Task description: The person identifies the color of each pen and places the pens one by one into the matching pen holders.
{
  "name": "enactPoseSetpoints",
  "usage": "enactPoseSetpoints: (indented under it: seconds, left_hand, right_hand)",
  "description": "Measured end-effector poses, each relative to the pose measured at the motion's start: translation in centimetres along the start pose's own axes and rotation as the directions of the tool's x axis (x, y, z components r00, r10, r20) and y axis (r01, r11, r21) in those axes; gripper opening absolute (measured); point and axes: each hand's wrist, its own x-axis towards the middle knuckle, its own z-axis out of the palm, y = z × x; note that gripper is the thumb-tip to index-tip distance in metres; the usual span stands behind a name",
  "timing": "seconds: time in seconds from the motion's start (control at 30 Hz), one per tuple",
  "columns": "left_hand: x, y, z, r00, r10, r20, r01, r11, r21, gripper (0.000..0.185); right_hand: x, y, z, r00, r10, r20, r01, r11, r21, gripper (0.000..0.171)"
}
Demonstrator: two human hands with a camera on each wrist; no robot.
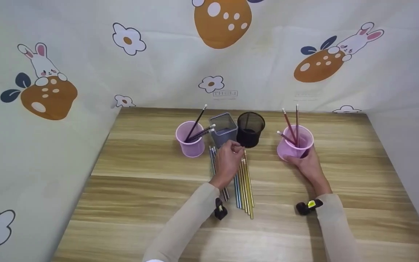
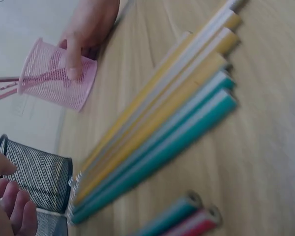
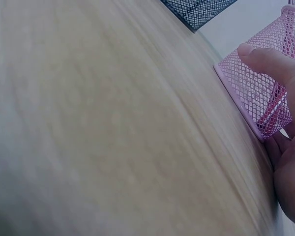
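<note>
My right hand (image 1: 310, 168) grips a pink mesh pencil cup (image 1: 286, 150) at the right, its thumb on the near side and its fingers around the far side. Several reddish pencils (image 1: 297, 122) lean in that cup. Over the top ends of a row of loose pencils hovers my left hand (image 1: 227, 162), with loosely bent fingers and nothing visible in them. Yellow pencils (image 1: 247, 189) and blue-green pencils (image 1: 237, 196) lie side by side beneath it. Darker pencils (image 1: 226, 193) lie just left, partly hidden by the hand.
Behind the left hand stand a grey square mesh cup (image 1: 221, 137) and a round black mesh cup (image 1: 248, 140). Another pink cup (image 1: 192, 150) at the left holds several dark pencils (image 1: 197, 122). A patterned cloth (image 1: 166, 72) hangs around the wooden table (image 1: 140, 160).
</note>
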Motion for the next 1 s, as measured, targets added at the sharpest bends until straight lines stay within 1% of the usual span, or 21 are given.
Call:
enactPoseSetpoints:
  seconds: [0.1, 0.17, 0.33, 0.47, 0.57, 0.7, 0.83, 1.0]
  left_hand:
    - [-0.1, -1.2, -0.8, 0.999, -0.037, 0.023, 0.036, 0.998, 0.042, 0.015]
    - [-0.1, -1.9, -1.4, 0.998, -0.054, 0.039, 0.052, 0.997, 0.057, 0.015]
    - [-0.3, -3.3, -2.6, 0.996, -0.074, 0.048, 0.067, 0.990, 0.123, 0.013]
    - [-0.5, -4.1, -3.3, 0.996, -0.086, 0.027, 0.080, 0.982, 0.173, 0.010]
    - [-0.5, -4.5, -3.8, 0.995, -0.092, 0.024, 0.086, 0.977, 0.195, 0.010]
    - [-0.6, -4.9, -4.4, 0.994, -0.101, 0.030, 0.091, 0.969, 0.232, 0.019]
    - [-0.6, -5.4, -4.5, 0.993, -0.108, 0.053, 0.092, 0.965, 0.247, 0.033]
    - [-0.5, -5.9, -4.3, 0.987, -0.127, 0.098, 0.102, 0.969, 0.226, 0.038]
  right_hand:
    - [-0.4, -0.8, 0.1, 1.000, -0.001, 0.003, 0.001, 1.000, 0.012, 0.095]
    - [-0.4, -0.7, 0.1, 1.000, -0.003, 0.000, 0.003, 1.000, 0.016, 0.094]
    - [0.3, 1.0, 0.1, 1.000, -0.006, -0.018, 0.006, 1.000, 0.008, 0.096]
    - [0.5, 1.7, 0.2, 1.000, -0.024, -0.013, 0.024, 0.999, 0.028, 0.097]
    - [0.5, 1.9, 0.2, 0.999, -0.030, -0.012, 0.030, 0.999, 0.037, 0.098]
    - [0.6, 1.9, 0.2, 1.000, -0.026, -0.012, 0.027, 0.999, 0.035, 0.096]
    - [0.5, 1.3, 0.2, 1.000, -0.010, -0.008, 0.010, 0.999, 0.032, 0.094]
    - [-0.3, -0.9, 0.1, 1.000, -0.007, 0.010, 0.007, 0.999, 0.040, 0.092]
